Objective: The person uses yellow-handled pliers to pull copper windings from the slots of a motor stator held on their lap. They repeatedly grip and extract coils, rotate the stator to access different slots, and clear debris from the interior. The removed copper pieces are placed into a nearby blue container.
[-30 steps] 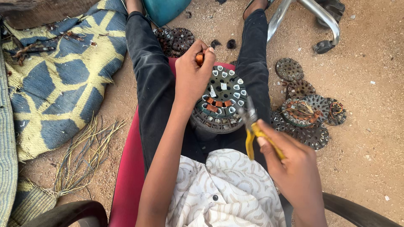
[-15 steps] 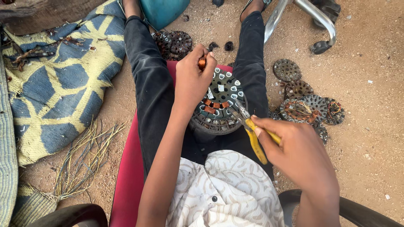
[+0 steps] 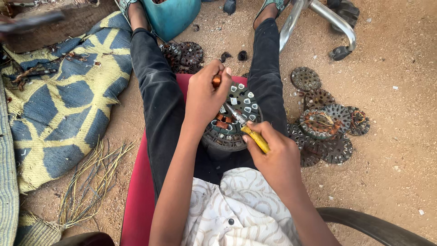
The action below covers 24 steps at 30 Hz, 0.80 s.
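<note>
A round dark motor stator with slots and copper windings rests between my knees on a red seat. My left hand lies over its left side, fingers closed around an orange-brown handle at the top. My right hand grips yellow-handled pliers, whose metal jaws poke into the windings near the stator's middle.
Several more stators and slotted discs lie on the sandy ground to the right, others beyond my left knee by a teal bucket. A blue-and-yellow mat, loose wire strands and a metal chair base surround me.
My right hand has swung the pliers from the stator's right edge inward, so the jaws now reach into the windings at its middle. The left hand stays on the stator.
</note>
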Motion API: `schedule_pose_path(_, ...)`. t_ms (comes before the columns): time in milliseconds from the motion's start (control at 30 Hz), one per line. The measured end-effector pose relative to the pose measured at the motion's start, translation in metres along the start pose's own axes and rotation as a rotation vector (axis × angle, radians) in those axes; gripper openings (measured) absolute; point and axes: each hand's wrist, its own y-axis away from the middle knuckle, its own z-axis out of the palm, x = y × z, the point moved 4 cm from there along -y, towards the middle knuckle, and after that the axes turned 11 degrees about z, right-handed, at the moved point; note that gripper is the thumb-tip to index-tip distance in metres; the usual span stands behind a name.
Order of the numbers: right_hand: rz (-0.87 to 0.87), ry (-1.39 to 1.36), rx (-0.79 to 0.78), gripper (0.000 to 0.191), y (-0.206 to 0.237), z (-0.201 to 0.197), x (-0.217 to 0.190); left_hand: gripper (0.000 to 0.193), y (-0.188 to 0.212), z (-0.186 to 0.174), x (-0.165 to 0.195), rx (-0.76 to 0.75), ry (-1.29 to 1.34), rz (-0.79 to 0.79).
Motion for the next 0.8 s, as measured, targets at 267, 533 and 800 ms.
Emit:
schedule_pose_path(267,0.206,-0.044,-0.052,0.034,0.004,0.013,0.032,0.023,0.000,-0.001,0.005,0.005,-0.012,0.048)
schedule_pose_path(533,0.127,-0.040,0.099,0.028,0.001,0.008,0.025,0.023,0.015,-0.007,0.027,0.214,0.251,-0.090)
schedule_pose_path(800,0.416,-0.103,-0.142,0.023,0.031,-0.003,-0.013,0.035,0.043,0.010,0.052,0.702,1.069,-0.620)
